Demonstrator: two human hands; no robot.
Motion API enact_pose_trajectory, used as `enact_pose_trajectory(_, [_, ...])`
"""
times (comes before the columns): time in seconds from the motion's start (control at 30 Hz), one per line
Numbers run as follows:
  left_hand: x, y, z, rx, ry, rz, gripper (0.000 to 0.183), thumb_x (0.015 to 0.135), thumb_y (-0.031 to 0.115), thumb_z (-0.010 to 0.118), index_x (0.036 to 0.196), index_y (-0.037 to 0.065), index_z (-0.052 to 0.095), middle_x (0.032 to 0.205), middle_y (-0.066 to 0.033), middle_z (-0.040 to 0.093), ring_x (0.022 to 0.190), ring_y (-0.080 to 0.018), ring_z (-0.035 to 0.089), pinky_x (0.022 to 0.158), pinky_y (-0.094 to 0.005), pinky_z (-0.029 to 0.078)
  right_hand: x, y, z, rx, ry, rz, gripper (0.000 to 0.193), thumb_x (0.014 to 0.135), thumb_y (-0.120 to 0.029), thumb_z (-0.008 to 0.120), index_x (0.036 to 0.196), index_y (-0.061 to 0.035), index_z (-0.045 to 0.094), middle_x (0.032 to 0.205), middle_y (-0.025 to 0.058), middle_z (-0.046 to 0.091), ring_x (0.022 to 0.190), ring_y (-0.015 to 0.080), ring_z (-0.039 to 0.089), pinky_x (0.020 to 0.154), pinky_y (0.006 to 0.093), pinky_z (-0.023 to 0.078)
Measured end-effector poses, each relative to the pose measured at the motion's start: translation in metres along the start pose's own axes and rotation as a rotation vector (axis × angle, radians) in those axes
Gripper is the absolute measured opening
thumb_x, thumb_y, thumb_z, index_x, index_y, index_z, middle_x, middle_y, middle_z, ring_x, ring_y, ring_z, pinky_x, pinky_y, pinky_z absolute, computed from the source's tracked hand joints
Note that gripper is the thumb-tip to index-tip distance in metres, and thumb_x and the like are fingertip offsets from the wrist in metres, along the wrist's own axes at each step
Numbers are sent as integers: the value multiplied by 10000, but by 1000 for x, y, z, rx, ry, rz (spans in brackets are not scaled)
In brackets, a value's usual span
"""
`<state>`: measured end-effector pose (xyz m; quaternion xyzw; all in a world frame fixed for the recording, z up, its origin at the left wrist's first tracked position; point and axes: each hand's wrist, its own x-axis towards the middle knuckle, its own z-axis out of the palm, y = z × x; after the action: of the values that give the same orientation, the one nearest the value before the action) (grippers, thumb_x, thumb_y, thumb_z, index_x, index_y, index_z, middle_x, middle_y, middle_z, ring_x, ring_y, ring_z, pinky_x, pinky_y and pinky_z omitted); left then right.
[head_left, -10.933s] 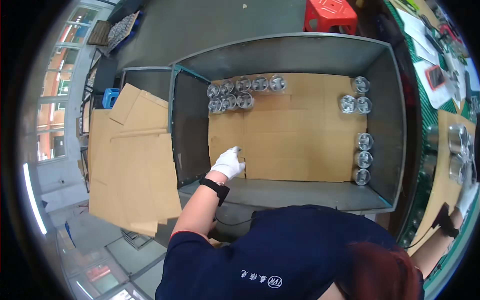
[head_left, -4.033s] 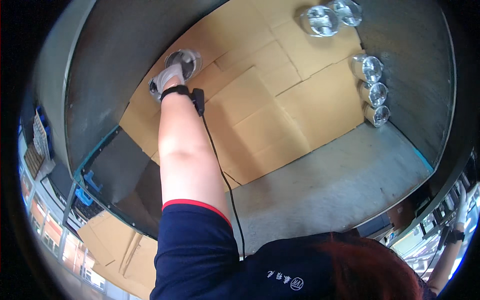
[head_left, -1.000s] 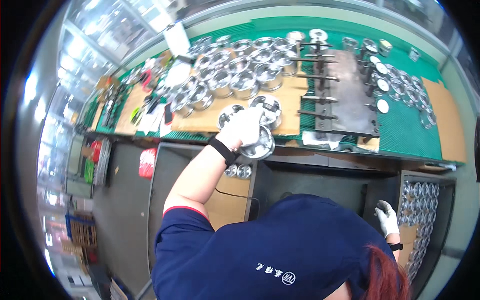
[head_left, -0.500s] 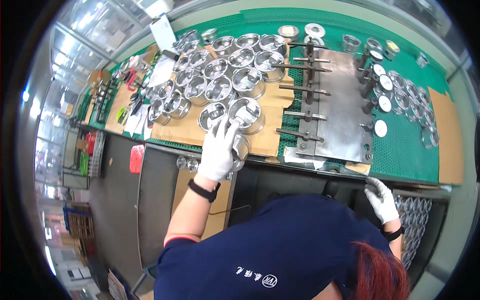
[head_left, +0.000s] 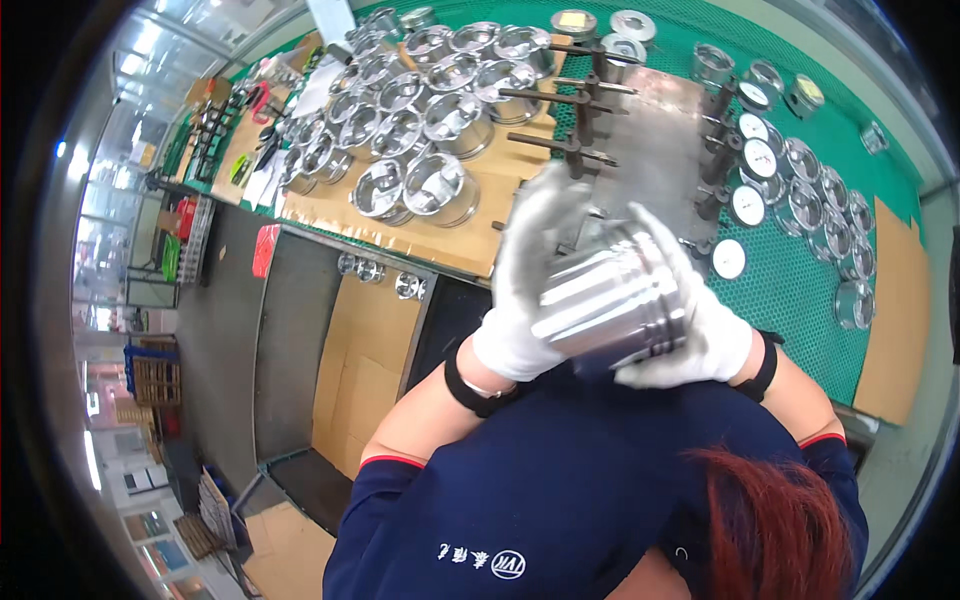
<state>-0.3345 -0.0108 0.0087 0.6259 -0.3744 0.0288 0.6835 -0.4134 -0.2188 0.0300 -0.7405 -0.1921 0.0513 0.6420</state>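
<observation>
A shiny metal engine piston (head_left: 610,300) is held in front of my chest, tilted, its ring grooves toward the right. My right hand (head_left: 700,325), in a white glove, is closed round its grooved end, fingers above and thumb below. Close against the piston's other end is my left hand (head_left: 525,285), also gloved. Its fingers point up and are smeared by motion, so their grip cannot be made out. Beyond my hands stands a metal fixture plate (head_left: 655,125) with dark clamp arms (head_left: 560,145) and several round dial gauges (head_left: 747,205).
Rows of pistons (head_left: 440,190) stand on cardboard (head_left: 455,240) at the left of the green-matted bench (head_left: 790,340). More pistons (head_left: 855,303) stand at the right beside a cardboard sheet (head_left: 893,320). Below the bench is an open shelf (head_left: 345,375). Scissors with red handles (head_left: 260,102) lie far left.
My left hand has come right and nearer from the piston rows, and a piston is now between my hands. My right hand has risen from the bench's front edge to grip it.
</observation>
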Motion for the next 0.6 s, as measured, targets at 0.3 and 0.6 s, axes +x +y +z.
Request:
enact_pose_trajectory(0.3, [24,-46,-21,375,-602,-262,777,813,23,715,1501,-51,361,1394,-252,551,1282,-392,584,1073,-415,485,3,23,-3,-900,396,166,920,650,-248,869,1445,-33,459,1283,241,525,1135,428,571,974,474,486])
enact_pose_trajectory(0.6, [41,-82,8,590,-602,20,968,662,200,898,1470,39,390,1354,-250,539,1163,-455,572,962,-482,506,10,45,8,-890,564,127,938,691,-224,863,1464,25,395,1334,266,531,1175,440,571,1016,489,472])
